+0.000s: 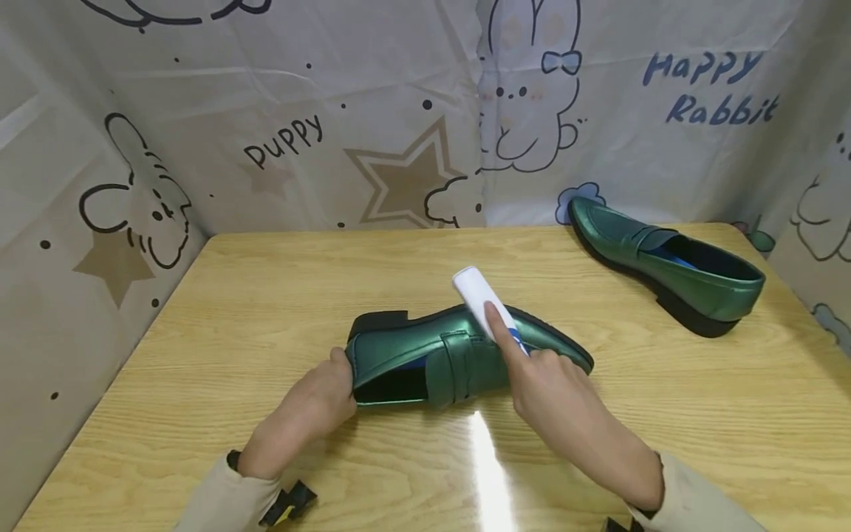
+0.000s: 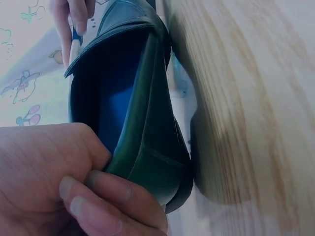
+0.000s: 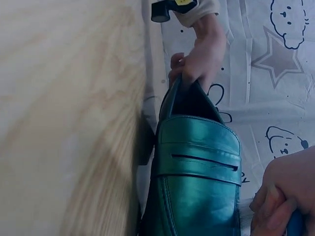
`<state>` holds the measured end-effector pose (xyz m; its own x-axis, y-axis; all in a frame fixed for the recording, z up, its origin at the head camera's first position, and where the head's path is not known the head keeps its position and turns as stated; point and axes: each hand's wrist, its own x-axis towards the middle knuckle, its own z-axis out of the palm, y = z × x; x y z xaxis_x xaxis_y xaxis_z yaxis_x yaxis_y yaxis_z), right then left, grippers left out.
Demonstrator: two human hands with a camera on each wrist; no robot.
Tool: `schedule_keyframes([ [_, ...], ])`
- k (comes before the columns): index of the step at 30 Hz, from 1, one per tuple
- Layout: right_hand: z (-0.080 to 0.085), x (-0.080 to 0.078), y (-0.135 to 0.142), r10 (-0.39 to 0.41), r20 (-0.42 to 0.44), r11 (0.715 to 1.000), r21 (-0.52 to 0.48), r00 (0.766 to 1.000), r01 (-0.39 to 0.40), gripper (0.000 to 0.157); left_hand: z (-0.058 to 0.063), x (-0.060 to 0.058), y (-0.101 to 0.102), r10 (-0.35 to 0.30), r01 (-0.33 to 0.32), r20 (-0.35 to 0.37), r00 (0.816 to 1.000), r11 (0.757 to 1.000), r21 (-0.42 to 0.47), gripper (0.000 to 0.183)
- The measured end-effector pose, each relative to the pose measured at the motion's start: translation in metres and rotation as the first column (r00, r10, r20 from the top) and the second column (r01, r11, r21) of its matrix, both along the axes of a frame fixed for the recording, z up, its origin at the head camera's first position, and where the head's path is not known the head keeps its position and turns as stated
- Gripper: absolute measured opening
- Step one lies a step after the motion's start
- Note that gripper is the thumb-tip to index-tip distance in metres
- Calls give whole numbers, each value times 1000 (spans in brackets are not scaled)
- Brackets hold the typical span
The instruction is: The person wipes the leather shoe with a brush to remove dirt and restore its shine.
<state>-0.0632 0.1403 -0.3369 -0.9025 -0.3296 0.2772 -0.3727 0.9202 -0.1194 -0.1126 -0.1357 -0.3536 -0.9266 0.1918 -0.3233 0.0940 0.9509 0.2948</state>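
A metallic green loafer (image 1: 459, 362) is tilted on its side over the table, its black sole facing away and its opening facing me. My left hand (image 1: 315, 403) grips it by the heel, thumb in the opening and fingers curled outside, as the left wrist view shows. In my right hand (image 1: 558, 399) is a white-and-blue brush (image 1: 475, 292), the index finger laid along its white back. Pale bristles (image 3: 245, 216) meet the loafer's side near the vamp in the right wrist view. The brush's far end is hidden by the hand.
A matching green loafer (image 1: 618, 233) stands upright on its sole at the back right of the wooden table (image 1: 266, 288). Cartoon-printed cloth (image 1: 399, 89) hangs behind the table and along both sides. Black wrist straps show at both sleeves.
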Motion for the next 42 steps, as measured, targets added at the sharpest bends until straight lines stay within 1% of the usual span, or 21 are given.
schedule_keyframes([
  [5, -1, -6, -6, -8, -18, 1000, -17, 1000, 7, 85, 4, -5, -6, -42, 41, 23, 999, 999, 30, 37],
  [10, -7, 2, -2, 0, -4, 1000, 9, 1000, 0, 88, 14, -14, -13, -45, 35, 103, 994, 995, 98, 28],
  [12, -8, 8, 1, 5, 22, 1000, 17, 1000, -6, 89, 16, -15, -14, -42, 30, 126, 991, 995, 99, 28],
  [16, -9, 24, 6, 9, 80, 1000, 23, 997, -11, 93, 18, -14, -13, -44, 35, 149, 988, 998, 61, 28],
  [18, -9, 33, 11, -1, 138, 1000, 24, 990, -2, 95, 19, -15, -13, -42, 36, 143, 989, 998, 44, 27],
  [19, -10, 37, 13, -15, 187, 1000, 19, 982, 12, 97, 19, -15, -12, -37, 33, 140, 989, 999, 34, 27],
  [20, -11, 41, 15, -31, 240, 999, 19, 970, 27, 97, 19, -15, -13, -32, 29, 137, 990, 999, 27, 27],
  [21, -12, 44, 16, -53, 309, 999, 13, 949, 51, 97, 19, -16, -13, -33, 31, 132, 991, 999, 19, 27],
  [22, -13, 47, 18, -75, 389, 997, 3, 918, 80, 98, 19, -16, -14, -35, 33, 127, 991, 999, 15, 26],
  [24, -15, 53, 21, -122, 530, 989, -2, 839, 145, 101, 17, -18, -16, -56, 56, 108, 993, 998, 6, 29],
  [25, -15, 55, 21, -137, 571, 986, -1, 810, 167, 102, 16, -19, -17, -67, 67, 101, 993, 998, 2, 31],
  [27, -15, 57, 21, -150, 610, 981, -6, 778, 193, 103, 12, -20, -19, -89, 90, 83, 993, 996, -9, 35],
  [28, -15, 58, 21, -146, 599, 982, -7, 788, 188, 103, 11, -21, -19, -96, 97, 77, 992, 995, -14, 37],
  [30, -13, 55, 19, -125, 523, 989, -2, 843, 147, 102, 7, -22, -19, -99, 101, 70, 993, 995, -20, 41],
  [31, -12, 53, 18, -110, 471, 992, 0, 875, 125, 102, 6, -22, -18, -91, 93, 72, 993, 995, -23, 41],
  [33, -8, 48, 16, -78, 367, 997, 3, 927, 82, 101, 4, -22, -16, -79, 82, 69, 994, 996, -30, 41],
  [35, -6, 41, 13, -33, 234, 999, 16, 972, 30, 101, 3, -21, -13, -67, 70, 68, 995, 997, -42, 41],
  [37, -3, 33, 8, -8, 137, 1000, 17, 991, 5, 101, 3, -21, -11, -57, 61, 63, 996, 997, -55, 40],
  [39, 0, 24, 2, 10, 72, 1000, 28, 997, -13, 98, 2, -21, -9, -58, 61, 52, 997, 996, -60, 37],
  [41, 3, 14, -4, 18, 63, 1000, 25, 998, -19, 95, 1, -21, -7, -58, 61, 46, 997, 996, -60, 35],
  [42, 6, 9, -7, 14, 78, 1000, 24, 997, -15, 94, 0, -21, -6, -58, 61, 41, 997, 996, -59, 34],
])
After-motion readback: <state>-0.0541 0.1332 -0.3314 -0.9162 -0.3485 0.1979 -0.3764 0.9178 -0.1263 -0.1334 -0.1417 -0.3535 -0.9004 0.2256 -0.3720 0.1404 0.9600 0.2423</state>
